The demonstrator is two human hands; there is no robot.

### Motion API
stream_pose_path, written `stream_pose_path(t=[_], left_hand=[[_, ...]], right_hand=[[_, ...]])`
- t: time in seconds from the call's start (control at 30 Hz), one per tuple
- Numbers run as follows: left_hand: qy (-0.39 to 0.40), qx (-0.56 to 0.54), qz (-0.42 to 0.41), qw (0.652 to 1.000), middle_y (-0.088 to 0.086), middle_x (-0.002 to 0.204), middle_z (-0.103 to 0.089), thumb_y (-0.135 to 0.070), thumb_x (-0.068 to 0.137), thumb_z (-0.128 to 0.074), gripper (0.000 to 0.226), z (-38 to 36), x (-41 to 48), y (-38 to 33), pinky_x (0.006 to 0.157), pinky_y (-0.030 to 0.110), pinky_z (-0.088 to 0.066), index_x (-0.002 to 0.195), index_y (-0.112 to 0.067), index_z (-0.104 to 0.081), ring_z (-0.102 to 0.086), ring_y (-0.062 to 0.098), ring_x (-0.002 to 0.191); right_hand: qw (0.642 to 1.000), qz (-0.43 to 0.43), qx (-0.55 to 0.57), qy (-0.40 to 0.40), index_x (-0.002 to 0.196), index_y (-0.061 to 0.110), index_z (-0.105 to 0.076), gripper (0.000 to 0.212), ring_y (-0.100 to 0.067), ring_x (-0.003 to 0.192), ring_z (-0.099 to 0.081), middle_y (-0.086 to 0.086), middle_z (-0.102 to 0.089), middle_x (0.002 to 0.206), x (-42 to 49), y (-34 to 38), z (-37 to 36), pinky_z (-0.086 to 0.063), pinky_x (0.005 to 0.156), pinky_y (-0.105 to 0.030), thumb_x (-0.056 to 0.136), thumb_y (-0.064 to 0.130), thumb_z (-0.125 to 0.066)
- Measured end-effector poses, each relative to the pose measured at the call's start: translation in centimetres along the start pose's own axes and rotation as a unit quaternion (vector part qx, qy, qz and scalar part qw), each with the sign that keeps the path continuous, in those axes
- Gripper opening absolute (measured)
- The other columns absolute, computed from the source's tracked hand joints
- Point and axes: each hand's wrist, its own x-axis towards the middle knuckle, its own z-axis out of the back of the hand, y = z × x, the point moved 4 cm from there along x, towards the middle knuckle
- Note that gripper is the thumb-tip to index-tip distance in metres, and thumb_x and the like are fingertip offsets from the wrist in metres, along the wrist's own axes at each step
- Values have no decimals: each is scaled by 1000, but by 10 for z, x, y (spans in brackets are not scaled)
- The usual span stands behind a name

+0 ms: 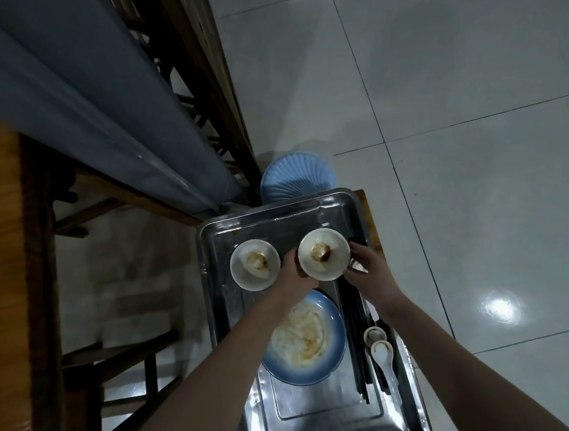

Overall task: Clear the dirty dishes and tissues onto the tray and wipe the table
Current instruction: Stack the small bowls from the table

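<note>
2 bowls (255,264), 1 plate (306,337), 2 spoons (381,350) share 1 tray (323,418); left hand (295,272) and right hand (366,266) clasp 1 bowl (324,253).

Over tiled floor (475,130), steel tray (327,407) sits on wooden stand (370,218). On tray: sauce-stained bowl (254,264) far L, second bowl (324,253) far R (contact w/ tray unclear), blue plate (304,337) mid, dark chopsticks (356,339) along R side, two white spoons (381,351) nr R rim.
</note>
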Motion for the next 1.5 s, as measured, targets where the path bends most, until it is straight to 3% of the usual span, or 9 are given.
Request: stream_pose_path(t=[0.17, 0.43, 0.6, 0.7, 0.83, 0.93, 1.17, 1.33, 1.5], left_hand=[[4, -34, 4, 999, -5, 128, -42, 11, 89, -54, 70, 10, -36, -15, 85, 23, -44, 147, -11, -22, -45, 11, 114], [-27, -24, -33, 999, 6, 129, -57, 1, 88, -62, 54, 46, -125, -50, 61, 12, -48, 136, -20, -46, -57, 8, 99], [-62, -56, -53, 995, 6, 113, -60, 5, 88, -61, 42, 74, -200, -65, 50, 9, -45, 122, -18, -55, -57, 14, 87], [-73, -62, -82, 992, 4, 112, -63, 1, 87, -63, 45, 93, -244, -67, 61, 19, -46, 126, -19, -52, -58, 15, 90], [-94, -66, -112, 987, -4, 118, -62, -3, 89, -63, 46, 132, -304, -55, 85, 32, -45, 126, -29, -52, -58, 17, 111], [-108, -90, -129, 982, -1, 121, -59, -4, 90, -61, 46, 165, -352, -39, 93, 35, -45, 129, -28, -50, -56, 18, 114], [-142, -158, -145, 966, -4, 126, -57, -9, 90, -63, 42, 245, -443, 18, 92, 35, -44, 122, -35, -55, -57, 17, 114], [-153, -198, -147, 957, -3, 126, -56, -9, 91, -62, 46, 284, -491, 53, 94, 38, -43, 131, -30, -51, -56, 19, 114], [-212, -226, -139, 941, -1, 126, -55, -3, 91, -59, 46, 321, -521, 85, 93, 40, -44, 128, -31, -55, -57, 19, 113]], right_hand=[[999, -22, 41, -26, 132, 0, -46, 56, -22, 111, -55, -15, -55, 125, -30, 18, 14, -51, 81, -15, 80, -18, -54], [997, 52, 51, -18, 100, 26, -56, 56, -12, 92, -59, -7, -61, 107, -107, 113, 16, -49, 70, -11, 78, -25, -51], [996, 83, 36, -5, 122, 4, -54, 49, -2, 90, -62, -19, -54, 123, -166, 155, -4, -51, 69, -11, 79, -21, -57], [995, 95, 13, 5, 127, 3, -51, 47, -14, 98, -57, -15, -57, 118, -204, 178, -26, -50, 71, -8, 84, -13, -58], [994, 100, 37, 21, 125, -5, -50, 45, -4, 79, -62, -9, -59, 95, -248, 203, -63, -48, 59, -9, 84, -21, -51], [992, 117, 20, 29, 123, 6, -55, 45, -18, 96, -58, -10, -61, 106, -281, 219, -94, -50, 68, -14, 83, -14, -57], [988, 143, -2, 61, 130, 8, -52, 47, -19, 104, -57, -15, -60, 119, -358, 244, -174, -45, 81, -15, 86, -9, -57], [984, 134, 17, 114, 128, 20, -48, 49, -14, 88, -60, -10, -60, 110, -394, 252, -238, -48, 59, -13, 88, -7, -56], [976, 146, -33, 156, 130, 24, -49, 50, -19, 102, -61, -1, -63, 109, -408, 268, -287, -52, 86, -34, 88, -2, -58]])
